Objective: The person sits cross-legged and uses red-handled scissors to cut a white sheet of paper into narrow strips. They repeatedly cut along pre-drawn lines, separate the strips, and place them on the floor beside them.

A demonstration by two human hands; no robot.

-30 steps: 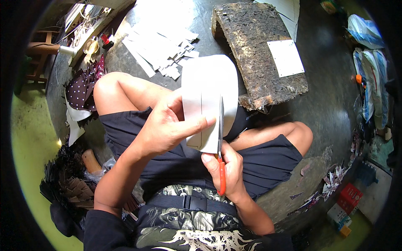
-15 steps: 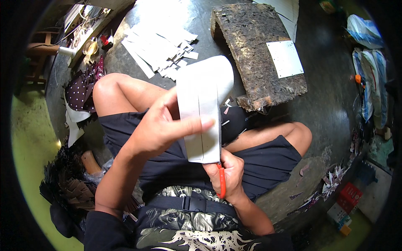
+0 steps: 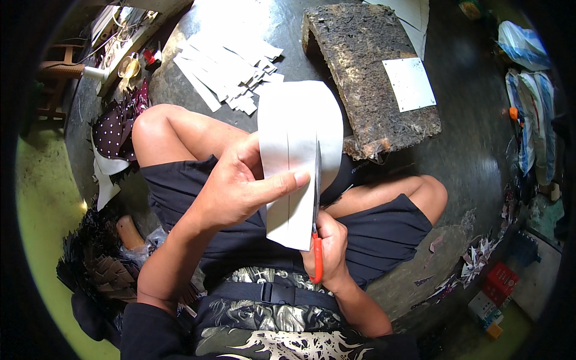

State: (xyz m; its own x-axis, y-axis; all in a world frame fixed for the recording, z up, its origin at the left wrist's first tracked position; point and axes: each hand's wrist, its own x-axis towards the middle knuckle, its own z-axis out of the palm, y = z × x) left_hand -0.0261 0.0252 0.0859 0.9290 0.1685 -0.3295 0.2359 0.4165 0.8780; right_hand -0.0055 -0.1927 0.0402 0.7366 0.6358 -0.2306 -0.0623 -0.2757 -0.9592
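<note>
My left hand grips a white sheet, thumb laid across its front and fingers hidden behind. The sheet looks stiff, curves away at its far end and carries thin lengthwise lines. My right hand is closed round the red handle of a pair of scissors. Its dark blade runs up along the sheet's right part, with a flap of white material to the right of the blade. Whether the blades are fully closed I cannot tell.
Beyond my left knee lies a pile of white strips. A rough, dark wooden block stands ahead to the right, a white rectangular piece on its top. Polka-dot cloth is at the left; scraps lie at the right.
The scissors' blade now shows farther up the sheet, and the right part of the sheet has spread apart to the right. The near end of the sheet has come slightly toward me.
</note>
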